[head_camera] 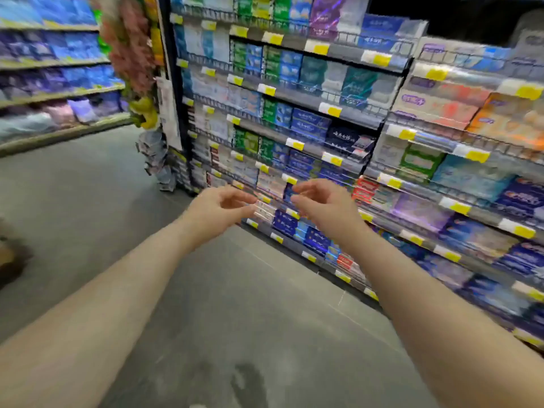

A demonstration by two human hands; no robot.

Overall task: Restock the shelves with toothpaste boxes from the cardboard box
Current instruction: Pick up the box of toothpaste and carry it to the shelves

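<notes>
The main risk I see is that I am reaching at the shelves (297, 97) with nothing to put on them. Both hands are empty, and the cardboard box I should be drawing from is not in my view, unless it is the blurred brown shape (8, 257) at the far left edge, which I cannot make out. If I go forward like this I would only be poking at stock already there. The toothpaste boxes (309, 125) stand packed face-out in tight rows behind low wire rails, so a careless push could tip a row back or knock one onto the floor (235, 304). The yellow price tags (295, 145) along the shelf fronts stick out toward me, and a knuckle could snag one or slide it off. The whole view is smeared, so I may also misjudge which row has a gap; I cannot tell from here where one is. As to pose, both my arms are stretched out in front of me, bare past the elbow, converging toward the lower rows. My left hand (219, 206) has its palm turned inward, fingers loosely curled, thumb near the fingertips, gripping nothing. My right hand (321, 201) faces it, close beside but apart, fingers likewise relaxed and half bent, holding nothing. It hangs in front of the blue boxes (284, 223) on a low shelf, not touching them as far as I can tell.
</notes>
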